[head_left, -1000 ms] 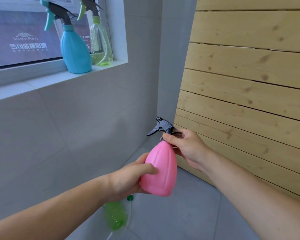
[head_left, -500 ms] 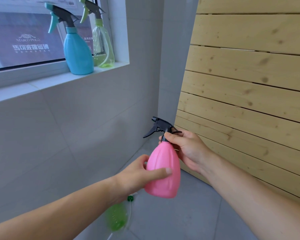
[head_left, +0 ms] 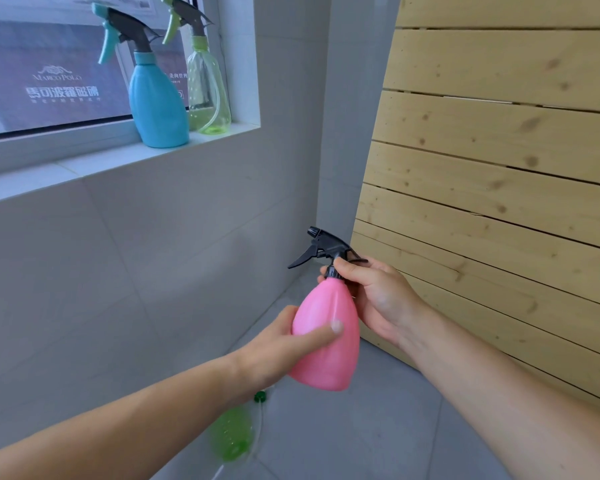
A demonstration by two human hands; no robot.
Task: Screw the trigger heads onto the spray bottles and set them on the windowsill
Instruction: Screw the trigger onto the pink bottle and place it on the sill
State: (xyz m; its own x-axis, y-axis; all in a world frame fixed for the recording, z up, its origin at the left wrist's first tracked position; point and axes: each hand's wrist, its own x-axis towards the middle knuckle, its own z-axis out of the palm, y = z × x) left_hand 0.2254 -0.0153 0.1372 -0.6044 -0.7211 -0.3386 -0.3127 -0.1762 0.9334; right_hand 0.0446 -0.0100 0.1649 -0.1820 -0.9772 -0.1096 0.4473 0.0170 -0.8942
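The pink bottle point(head_left: 326, 337) is held nearly upright, long axis six to twelve o'clock, with the black trigger head point(head_left: 321, 244) on top. Its body is gripped by the left hand point(head_left: 284, 344). The head's collar is pinched by the right hand point(head_left: 378, 296). The windowsill point(head_left: 84, 168) lies well apart at ten o'clock, nearer the left hand. A tightening twist is judged to be under way.

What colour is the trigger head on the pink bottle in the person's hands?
Black. The trigger head on the pink bottle shows best in the head view.
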